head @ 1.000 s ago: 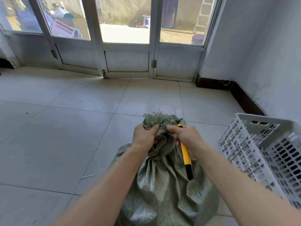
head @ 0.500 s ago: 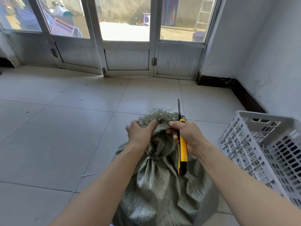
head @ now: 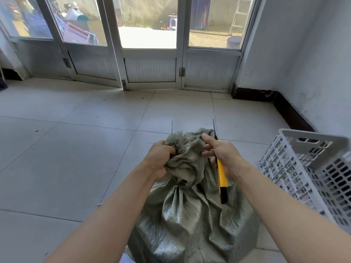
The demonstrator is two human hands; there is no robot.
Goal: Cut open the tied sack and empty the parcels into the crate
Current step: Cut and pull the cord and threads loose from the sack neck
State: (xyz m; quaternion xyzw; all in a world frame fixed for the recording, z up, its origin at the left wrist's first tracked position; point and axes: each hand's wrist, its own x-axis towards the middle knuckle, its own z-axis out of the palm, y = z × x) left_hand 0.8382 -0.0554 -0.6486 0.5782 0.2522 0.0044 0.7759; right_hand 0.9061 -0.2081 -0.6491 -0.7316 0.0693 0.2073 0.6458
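Sack (head: 190,221) stood on the tiled floor (head: 76,168) between the person's forearms, neck cinched at a tie (head: 178,186) just below both hands. Left hand (head: 159,158) had its fingers curled tight into the bunched mouth of the cloth. Right hand (head: 222,154) gripped a yellow utility knife (head: 221,179), handle running down under the palm and thin blade (head: 214,128) poking up past the knuckles. Its thumb & forefinger also reached onto the cloth.

The cut looked not yet made, i.e. the tie sat intact. To do it well, the left hand would probably need to pull the mouth up taut so the tie stood clear. The blade should then cross the tie only, edge turned away from the left fingers, w/o slicing the body where the parcels (not visible) presumably lay.

Crate (head: 307,168), white & slotted, sat just right of the sack, its rim near the right forearm, so tipping that way looked a short move. To the left & ahead, tiles ran on to the glazed doors (head: 152,69), giving elbow room. The wall (head: 313,73) and dark skirting (head: 292,114) hemmed in the right.
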